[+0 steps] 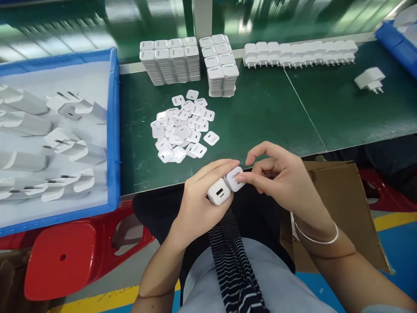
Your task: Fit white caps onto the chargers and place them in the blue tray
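Wrapped around two white charger blocks (219, 192), your left hand (195, 198) clasps them side by side, just off the near edge of the green table (270, 117), above your lap. Your palm hides most of their bodies. Your right hand (276, 174) lays its thumb on the right block's printed face, covering part of it; the index finger arches apart, and you can't tell whether the curled fingers behind press anything. Overlapping white plates (182, 131) lie beyond your left hand, many partly hidden, their print hard to read. At left, the blue tray (113, 130) is cut off by the view's edge; another blue tray (395, 48) is cut off far right. Room to move spreads right of the plates, up to the far row of chargers (299, 53).
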Demonstrator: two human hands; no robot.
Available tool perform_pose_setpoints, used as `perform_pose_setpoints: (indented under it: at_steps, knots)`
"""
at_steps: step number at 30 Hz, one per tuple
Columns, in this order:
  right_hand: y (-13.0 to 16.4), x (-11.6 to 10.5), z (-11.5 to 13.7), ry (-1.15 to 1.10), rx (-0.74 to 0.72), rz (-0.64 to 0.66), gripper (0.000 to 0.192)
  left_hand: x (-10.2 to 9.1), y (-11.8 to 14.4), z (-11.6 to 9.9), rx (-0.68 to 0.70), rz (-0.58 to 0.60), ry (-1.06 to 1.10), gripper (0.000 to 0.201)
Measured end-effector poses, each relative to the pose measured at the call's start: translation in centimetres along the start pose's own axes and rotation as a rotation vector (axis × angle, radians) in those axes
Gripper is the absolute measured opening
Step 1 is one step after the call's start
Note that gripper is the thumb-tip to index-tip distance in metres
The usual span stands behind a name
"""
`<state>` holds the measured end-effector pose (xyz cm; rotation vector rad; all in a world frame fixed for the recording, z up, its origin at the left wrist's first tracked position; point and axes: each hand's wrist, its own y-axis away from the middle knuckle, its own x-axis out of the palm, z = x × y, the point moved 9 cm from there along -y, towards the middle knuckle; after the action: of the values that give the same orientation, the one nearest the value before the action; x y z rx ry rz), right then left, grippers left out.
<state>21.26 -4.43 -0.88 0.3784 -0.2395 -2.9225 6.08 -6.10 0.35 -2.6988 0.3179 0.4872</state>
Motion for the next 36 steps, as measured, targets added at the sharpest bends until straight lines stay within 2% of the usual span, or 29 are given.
perform_pose_setpoints:
  at_steps: [7, 12, 18, 20, 23, 25, 27, 29, 31, 36]
  knots:
    - [-0.3, 0.9, -1.4, 0.004, -0.082, -0.076, 0.034, -0.8, -0.2, 0.9, -0.047, -0.048, 0.08, 0.039]
    - [0.9, 0.6, 0.3, 0.134, -0.273, -0.216, 0.036, -1.1, 0.0, 1.0, -0.088, -0.082, 0.115, 0.039]
    - [0.1, 1.6, 1.4, 0.106, -0.266, -0.132, 0.039, -1.4, 0.2, 1.8, -0.152, -0.107, 0.173, 0.037]
    - [-0.4, 0.7, 1.7, 0.004, -0.28, -0.144, 0.033, -1.6, 0.4, 2.5, -0.19, -0.126, 0.221, 0.038]
    - [-1.7, -2.6, 0.8, -0.131, -0.287, -0.266, 0.017, -2.0, 0.8, 3.5, -0.225, -0.141, 0.291, 0.041]
    - [-2.9, -4.7, -0.7, -0.098, -0.253, -0.348, 0.014, -2.3, 1.1, 3.9, -0.225, -0.133, 0.334, 0.042]
    - [-4.3, -5.4, -2.1, 0.008, -0.197, -0.339, 0.016, -2.8, 1.5, 4.1, -0.223, -0.137, 0.371, 0.043]
    - [-5.6, -4.7, -2.9, 0.147, -0.16, -0.28, 0.018, -3.4, 2.1, 4.3, -0.236, -0.159, 0.386, 0.044]
    - [-6.4, -3.1, -2.6, 0.287, -0.154, -0.233, 0.018, -4.1, 2.9, 4.6, -0.259, -0.201, 0.387, 0.045]
    - [-7.8, 2.1, 0.4, 0.541, -0.172, -0.195, 0.017, -5.7, 4.7, 4.6, -0.276, -0.337, 0.337, 0.048]
